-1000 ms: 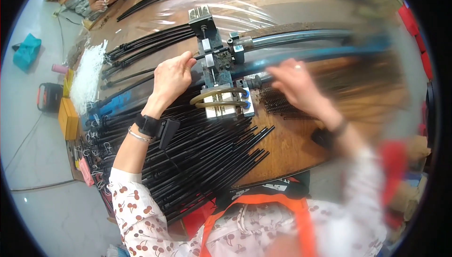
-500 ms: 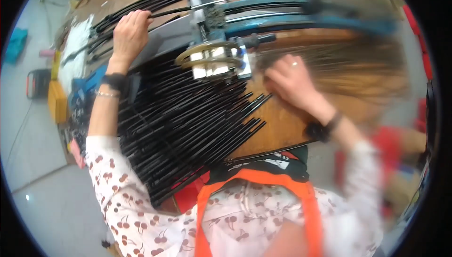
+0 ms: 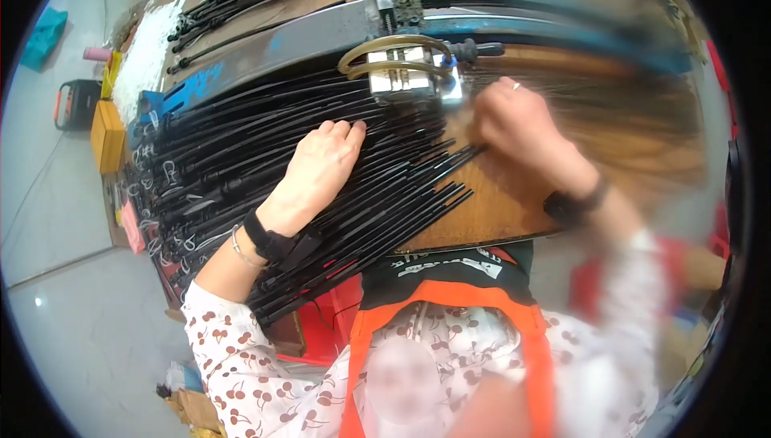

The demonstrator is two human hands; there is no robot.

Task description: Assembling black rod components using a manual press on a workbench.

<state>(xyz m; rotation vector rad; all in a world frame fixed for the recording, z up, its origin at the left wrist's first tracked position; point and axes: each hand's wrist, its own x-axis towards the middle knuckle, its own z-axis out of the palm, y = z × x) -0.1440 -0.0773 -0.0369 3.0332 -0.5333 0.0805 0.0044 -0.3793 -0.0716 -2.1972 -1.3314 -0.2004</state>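
In the head view, the black rods (image 3: pixel 385 197) lie in a dense, roughly parallel spread on the tabletop (image 3: pixel 514 205), between the person's body and the metal clamp fixture (image 3: pixel 411 93) with its curved hoses (image 3: pixel 391 39). Their bare ends point right; white cord loops (image 3: pixel 169 171) show among the left ends.

The left hand (image 3: pixel 320 167) is over the middle of the spread, fingers bent down onto it. Its thumb side is hidden, so whether that grip closes on a rod is unclear. The right hand (image 3: pixel 520 123) is blurred just beyond the rods' right ends, fingers bunched; whether it pinches a rod tip cannot be made out. Thin brown rods (image 3: pixel 586 93) lie beyond it.

For clean handling here, the left fingers would do best to single out one rod, since neighbours lie close enough to drag along. The right hand should steady that rod's bare end. Sliding along the rod's length seems safer than lifting sideways, as the loops could snag. The left wrist device (image 3: pixel 277 247) needs clearance too.
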